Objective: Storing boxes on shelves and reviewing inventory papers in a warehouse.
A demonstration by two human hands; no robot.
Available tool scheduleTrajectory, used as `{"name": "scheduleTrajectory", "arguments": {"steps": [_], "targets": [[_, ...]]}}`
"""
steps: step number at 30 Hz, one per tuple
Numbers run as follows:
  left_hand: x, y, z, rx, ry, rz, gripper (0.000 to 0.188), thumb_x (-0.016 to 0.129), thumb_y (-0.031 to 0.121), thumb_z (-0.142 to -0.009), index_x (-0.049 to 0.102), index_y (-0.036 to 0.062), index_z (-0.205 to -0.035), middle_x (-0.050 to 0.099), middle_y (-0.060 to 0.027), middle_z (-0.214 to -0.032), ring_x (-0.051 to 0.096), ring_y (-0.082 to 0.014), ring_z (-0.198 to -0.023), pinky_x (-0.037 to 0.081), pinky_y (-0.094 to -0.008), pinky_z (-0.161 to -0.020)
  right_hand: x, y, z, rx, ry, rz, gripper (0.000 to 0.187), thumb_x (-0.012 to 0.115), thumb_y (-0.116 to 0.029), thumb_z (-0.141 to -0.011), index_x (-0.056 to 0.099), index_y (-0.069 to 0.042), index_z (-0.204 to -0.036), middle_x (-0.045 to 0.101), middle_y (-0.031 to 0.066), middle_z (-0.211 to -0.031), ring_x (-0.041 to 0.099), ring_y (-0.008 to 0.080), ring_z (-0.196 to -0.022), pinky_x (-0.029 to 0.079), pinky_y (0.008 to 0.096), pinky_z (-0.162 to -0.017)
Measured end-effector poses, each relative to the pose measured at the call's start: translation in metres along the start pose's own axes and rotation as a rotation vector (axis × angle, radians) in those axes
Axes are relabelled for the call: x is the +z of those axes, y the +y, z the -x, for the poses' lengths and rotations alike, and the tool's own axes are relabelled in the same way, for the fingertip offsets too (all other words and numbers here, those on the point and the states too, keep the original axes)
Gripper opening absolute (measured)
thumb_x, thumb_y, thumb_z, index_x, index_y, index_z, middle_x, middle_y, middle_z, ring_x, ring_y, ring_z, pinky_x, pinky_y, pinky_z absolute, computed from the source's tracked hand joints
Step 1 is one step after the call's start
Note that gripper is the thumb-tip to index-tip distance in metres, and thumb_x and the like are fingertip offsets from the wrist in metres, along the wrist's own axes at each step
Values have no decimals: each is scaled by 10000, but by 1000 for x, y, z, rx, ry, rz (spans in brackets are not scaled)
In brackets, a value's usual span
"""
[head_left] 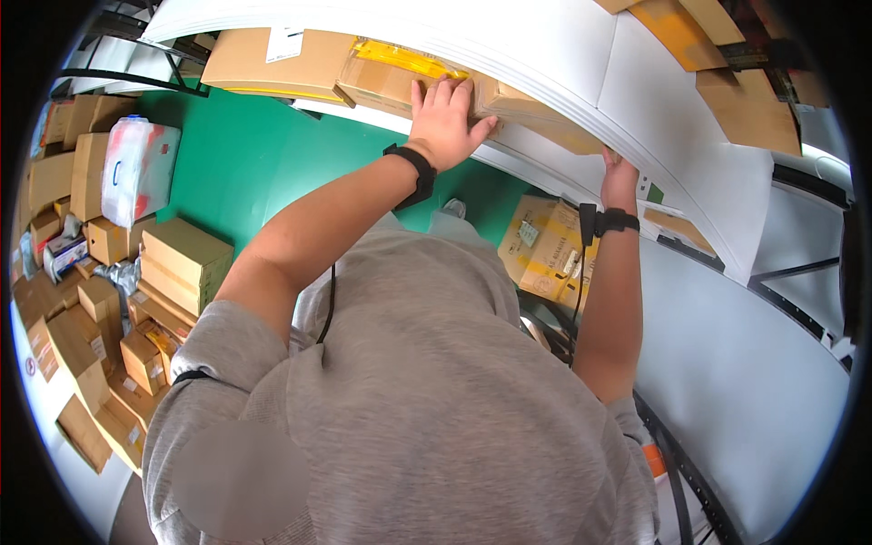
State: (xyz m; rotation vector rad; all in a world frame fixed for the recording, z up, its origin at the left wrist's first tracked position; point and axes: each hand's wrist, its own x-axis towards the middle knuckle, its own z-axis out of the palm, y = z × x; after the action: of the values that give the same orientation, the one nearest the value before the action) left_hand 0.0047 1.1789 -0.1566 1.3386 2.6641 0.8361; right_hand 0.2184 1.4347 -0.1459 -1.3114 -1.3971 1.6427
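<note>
The left hand [443, 120] lay, fingers spread, against a yellow-taped carton [380, 84] (contents unseen), partly hidden beneath the white upper shelf [545, 45]; the right hand [620, 184] had obscured fingertips, grip impossible to tell

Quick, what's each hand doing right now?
Left hand: open, spread against the yellow-taped box.
Right hand: partly hidden at the white shelf; can't tell.

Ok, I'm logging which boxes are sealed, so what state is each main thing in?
Left hand: open, fingers spread
Right hand: partly hidden, grip unclear
Yellow-taped shelf box: looks shut
Box between hands: closure unclear
Labelled shelf box: looks shut
Low carton: taped, looks shut
Large left carton: looks shut
Translucent bin: lid state unclear
</note>
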Motion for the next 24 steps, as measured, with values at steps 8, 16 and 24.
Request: {"name": "scheduleTrajectory", "arguments": {"steps": [8,16,24], "targets": [[-56,-60,-14,116,-206,143,823,594,605,-936,464,-7,-1471,519,-247,-1386,444,-403,-1360,212,-561,-1214,5,9,49,7,-48,141,622,414,-458,-1095,245,-120,-1590,341,126,-1575,411,308,-1421,342,462,-1183],[-106,-93,-28,100,-315,375,869,706,509,-879,409,-41,-1482,487,-261,-1411,462,-434,-1334,364,-487,-1154,51,1,104,-12,-128,40,635,559,-71,-844,439,-60,-1468,488,84,-1393,510,244,-1238,375,424,-1133],[-103,-100,-47,95,-247,430,858,743,483,-837,429,-65,-1417,521,-287,-1384,494,-445,-1300,393,-467,-1133,74,-12,126,-81,-191,197,548,554,8,-850,511,10,-1397,572,123,-1333,559,256,-1237,433,365,-1073]]}}
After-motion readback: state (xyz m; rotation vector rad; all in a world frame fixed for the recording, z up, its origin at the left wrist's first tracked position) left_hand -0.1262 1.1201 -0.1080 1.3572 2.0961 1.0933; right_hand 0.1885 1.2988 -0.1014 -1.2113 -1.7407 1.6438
